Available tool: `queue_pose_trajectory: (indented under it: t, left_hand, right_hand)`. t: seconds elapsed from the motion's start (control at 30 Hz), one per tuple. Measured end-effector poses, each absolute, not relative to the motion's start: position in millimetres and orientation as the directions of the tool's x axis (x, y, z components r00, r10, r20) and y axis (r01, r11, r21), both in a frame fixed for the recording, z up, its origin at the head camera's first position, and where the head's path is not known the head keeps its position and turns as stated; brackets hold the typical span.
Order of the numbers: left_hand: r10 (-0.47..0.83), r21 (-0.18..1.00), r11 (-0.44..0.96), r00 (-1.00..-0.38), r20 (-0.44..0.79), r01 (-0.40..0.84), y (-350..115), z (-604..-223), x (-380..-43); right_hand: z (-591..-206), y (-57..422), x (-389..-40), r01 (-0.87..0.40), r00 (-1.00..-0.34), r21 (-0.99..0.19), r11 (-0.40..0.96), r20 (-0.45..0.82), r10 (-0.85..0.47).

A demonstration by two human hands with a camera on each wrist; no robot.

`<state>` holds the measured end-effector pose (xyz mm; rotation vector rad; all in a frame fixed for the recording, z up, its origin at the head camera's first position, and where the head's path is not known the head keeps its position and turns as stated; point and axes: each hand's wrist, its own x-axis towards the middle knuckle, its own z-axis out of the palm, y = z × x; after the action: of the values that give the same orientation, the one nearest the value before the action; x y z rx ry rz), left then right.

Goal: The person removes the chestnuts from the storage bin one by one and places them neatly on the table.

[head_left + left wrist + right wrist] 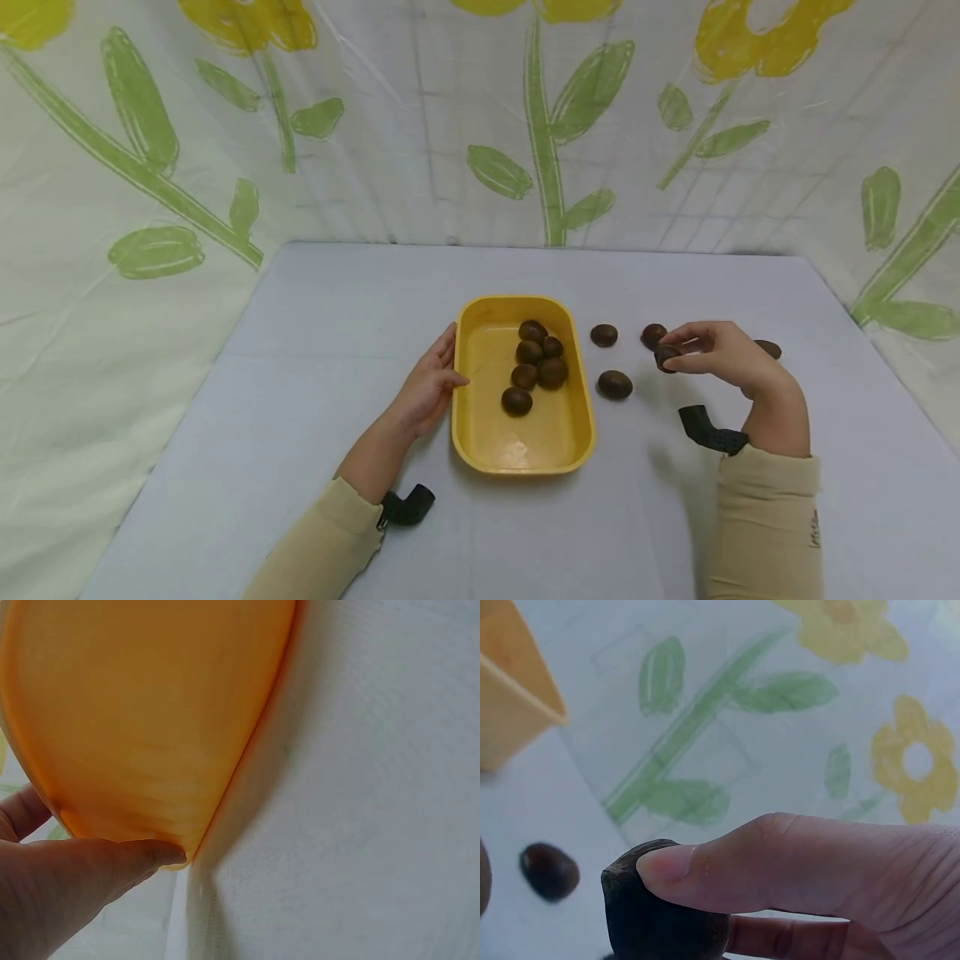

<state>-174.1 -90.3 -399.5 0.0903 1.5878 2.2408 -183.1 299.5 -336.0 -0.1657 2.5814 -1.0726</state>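
Note:
In the head view my left hand holds the left side of a yellow plastic tray. Its thumb laps over the rim while the fingers lie along the outer wall. Several dark brown chestnuts are in the tray, mostly toward its right side. My right hand, to the right of the tray, pinches one chestnut between thumb and fingers. Just behind that one lies a chestnut. Two more, a farther chestnut and a nearer chestnut, lie beside the tray's right wall.
Another chestnut lies beyond my right hand, partly hidden by it. The white-covered table ends at the back against a hanging cloth printed with yellow flowers and green leaves.

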Motion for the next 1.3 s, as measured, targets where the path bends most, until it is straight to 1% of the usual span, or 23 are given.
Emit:
queue_pose_trajectory:
  t: [0.23,0.57,0.83,1.0,1.3]
  left_hand:
    - [0.347,0.922,-0.275,-0.922,-0.17,-0.274,-91.0,-400.2,-175.0]
    - [0.344,0.916,-0.285,-0.922,-0.178,-0.283,-90.9,-401.6,-174.8]
    - [0.35,0.927,-0.279,-0.926,-0.144,-0.25,-90.7,-402.7,-174.4]
    - [0.361,0.938,-0.267,-0.926,-0.114,-0.22,-91.0,-401.7,-173.4]
    - [0.346,0.919,-0.284,-0.923,-0.169,-0.274,-89.7,-400.9,-175.3]
  right_hand:
    - [-357.0,313.7,-181.5,0.029,-0.926,-0.696,0.717,-0.289,-0.243]
    - [-377.9,311.4,-186.9,0.03,-0.919,-0.691,0.722,-0.302,-0.252]
    - [-382.5,304.8,-192.1,-0.001,-0.911,-0.669,0.743,-0.306,-0.277]
    - [-383.8,303.5,-192.6,0.009,-0.911,-0.655,0.756,-0.316,-0.264]
    - [-381.8,303.2,-192.0,0.007,-0.915,-0.643,0.766,-0.314,-0.255]
